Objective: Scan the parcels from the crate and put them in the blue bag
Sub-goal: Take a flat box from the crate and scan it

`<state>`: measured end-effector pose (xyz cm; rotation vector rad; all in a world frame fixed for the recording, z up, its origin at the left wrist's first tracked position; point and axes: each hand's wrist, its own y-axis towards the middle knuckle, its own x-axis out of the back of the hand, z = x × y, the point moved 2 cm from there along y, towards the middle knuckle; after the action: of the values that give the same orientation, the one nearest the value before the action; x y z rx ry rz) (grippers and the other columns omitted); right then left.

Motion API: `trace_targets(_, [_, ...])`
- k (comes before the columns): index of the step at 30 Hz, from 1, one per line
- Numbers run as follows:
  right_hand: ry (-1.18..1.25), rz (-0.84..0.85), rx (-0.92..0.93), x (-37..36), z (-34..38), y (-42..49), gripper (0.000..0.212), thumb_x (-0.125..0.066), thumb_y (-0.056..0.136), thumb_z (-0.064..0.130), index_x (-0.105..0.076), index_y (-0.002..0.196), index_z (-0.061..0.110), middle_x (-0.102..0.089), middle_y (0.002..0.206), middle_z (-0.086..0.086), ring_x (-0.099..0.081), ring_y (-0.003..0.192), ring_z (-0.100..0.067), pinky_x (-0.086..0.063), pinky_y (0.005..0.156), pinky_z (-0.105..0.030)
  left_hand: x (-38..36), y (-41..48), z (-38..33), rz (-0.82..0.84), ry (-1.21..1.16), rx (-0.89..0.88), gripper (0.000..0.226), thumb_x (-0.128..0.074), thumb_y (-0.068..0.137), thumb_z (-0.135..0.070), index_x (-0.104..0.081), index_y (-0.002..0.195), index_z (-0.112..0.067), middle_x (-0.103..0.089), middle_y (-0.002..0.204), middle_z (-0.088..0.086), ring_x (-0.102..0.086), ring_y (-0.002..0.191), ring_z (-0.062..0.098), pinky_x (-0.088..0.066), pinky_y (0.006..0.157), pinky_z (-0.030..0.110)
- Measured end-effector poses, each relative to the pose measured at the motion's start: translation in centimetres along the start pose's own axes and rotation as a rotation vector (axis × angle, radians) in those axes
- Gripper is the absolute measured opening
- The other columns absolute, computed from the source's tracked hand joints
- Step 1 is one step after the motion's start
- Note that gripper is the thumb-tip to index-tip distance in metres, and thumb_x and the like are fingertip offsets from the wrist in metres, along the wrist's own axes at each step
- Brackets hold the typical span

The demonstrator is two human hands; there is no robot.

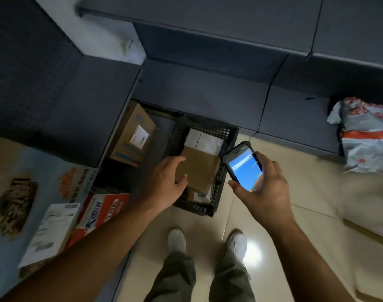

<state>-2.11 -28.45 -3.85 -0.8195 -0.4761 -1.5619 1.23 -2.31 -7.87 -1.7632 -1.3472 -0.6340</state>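
Grey shelving (203, 90) spans the top of the view, above a pale tiled floor (312, 192). Printed cartons are stacked at the left, among them a red and white box (103, 208), and a cardboard box (134, 136) stands tilted in the lowest shelf bay. A grey and orange mailer bag (367, 136) lies on the low shelf at the right. A black crate (197, 209) sits on the floor against the shelving, just ahead of the person's white shoes (176, 239). Inside it, a brown parcel (199, 168) lies flat on top, with a white parcel (204, 139) touching its far edge. The left hand (164, 184) is over the crate's left side, thumb and fingers (182, 179) parted and curled onto the brown parcel's left edge. The right hand (266, 186) is just right of the crate, fingers wrapped round a handheld scanner (244, 168) with its blue screen lit and facing up.
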Motion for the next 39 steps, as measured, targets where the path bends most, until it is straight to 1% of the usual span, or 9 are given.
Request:
trace_targets(3, [-0.002,-0.002,0.010,-3.3,-2.9,1.1,0.088,-0.083,0.068,0.047,-0.043,0.142,0.021,-0.053,0.124,0.001,-0.049,0.105,-0.010,-0.035,0.081,-0.020,-4.3,2.4,2.6,0.026,0.048,0.006,0.050,-0.065,0.098,-0.030,-0.052,0.145,-0.023,-0.055,0.144,0.003,-0.055,0.127,0.025,-0.044,0.095,0.029])
trace_targets(7, [-0.041,0.014,0.059,-8.0,-6.4,2.7,0.088,-0.083,0.069,0.044,-0.044,0.142,0.016,-0.054,0.125,-0.004,-0.049,0.107,-0.014,-0.031,0.083,-0.017,-10.9,5.3,6.6,0.069,0.108,-0.048,0.050,-0.066,0.096,-0.031,-0.053,0.144,-0.021,-0.050,0.147,0.005,-0.050,0.133,0.028,-0.050,0.103,0.048])
trace_targets(10, [-0.064,0.021,0.080,-11.7,-9.1,4.0,0.090,-0.082,0.069,0.045,-0.043,0.144,0.016,-0.053,0.128,-0.005,-0.051,0.111,-0.018,-0.034,0.083,-0.021,-16.5,7.5,9.9,0.096,0.202,-0.086,0.056,-0.066,0.094,-0.034,-0.049,0.147,-0.023,-0.044,0.154,0.003,-0.043,0.141,0.027,-0.044,0.110,0.042])
trace_targets(14, [-0.079,0.018,0.109,-16.4,-12.7,5.5,0.091,-0.082,0.069,0.047,-0.042,0.144,0.015,-0.053,0.129,-0.005,-0.052,0.113,-0.020,-0.035,0.083,-0.021,-24.2,10.7,13.6,0.145,0.263,-0.092,0.076,-0.071,0.089,-0.041,-0.034,0.153,-0.027,-0.043,0.153,0.004,-0.042,0.139,0.029,-0.045,0.108,0.048])
trace_targets(19, [-0.069,0.007,0.122,-20.6,-17.2,6.2,0.090,-0.081,0.068,0.048,-0.044,0.142,0.013,-0.055,0.127,-0.006,-0.050,0.110,-0.016,-0.030,0.077,-0.004,-32.8,13.9,16.7,0.238,0.408,-0.169,0.086,-0.070,0.085,-0.052,-0.029,0.155,-0.025,-0.041,0.153,0.008,-0.041,0.137,0.033,-0.043,0.106,0.052])
trace_targets(23, [-0.070,-0.004,0.111,-22.5,-20.3,6.2,0.088,-0.082,0.068,0.045,-0.047,0.140,0.010,-0.056,0.125,-0.007,-0.049,0.107,-0.013,-0.030,0.084,-0.011,-37.8,14.9,19.1,0.332,0.551,-0.254,0.088,-0.072,0.080,-0.057,-0.030,0.151,-0.026,-0.037,0.151,0.011,-0.037,0.137,0.036,-0.039,0.107,0.052])
trace_targets(28, [-0.088,0.003,0.049,-24.0,-22.7,5.5,0.089,-0.084,0.067,0.046,-0.047,0.140,0.011,-0.055,0.125,-0.006,-0.051,0.110,-0.015,-0.031,0.088,-0.012,-40.9,15.1,20.1,0.309,0.664,-0.325,0.108,-0.076,0.075,-0.049,0.000,0.149,-0.033,-0.031,0.155,0.014,-0.035,0.138,0.038,-0.039,0.103,0.053])
trace_targets(35, [-0.086,0.011,0.012,-23.6,-22.4,4.5,0.090,-0.080,0.064,0.052,-0.047,0.139,0.015,-0.056,0.122,-0.002,-0.052,0.107,-0.014,-0.031,0.082,-0.013,-39.7,16.7,20.8,0.245,0.636,-0.267,0.111,-0.088,0.065,-0.047,-0.012,0.145,-0.037,-0.031,0.156,0.017,-0.037,0.137,0.042,-0.037,0.103,0.061])
trace_targets(39, [-0.100,0.022,-0.007,-22.6,-21.3,4.2,0.092,-0.078,0.064,0.055,-0.045,0.141,0.017,-0.055,0.124,0.000,-0.051,0.107,-0.012,-0.034,0.081,-0.017,-36.7,17.7,20.4,0.215,0.601,-0.364,0.110,-0.087,0.067,-0.054,-0.021,0.154,-0.044,-0.024,0.164,0.015,-0.035,0.142,0.041,-0.036,0.107,0.064])
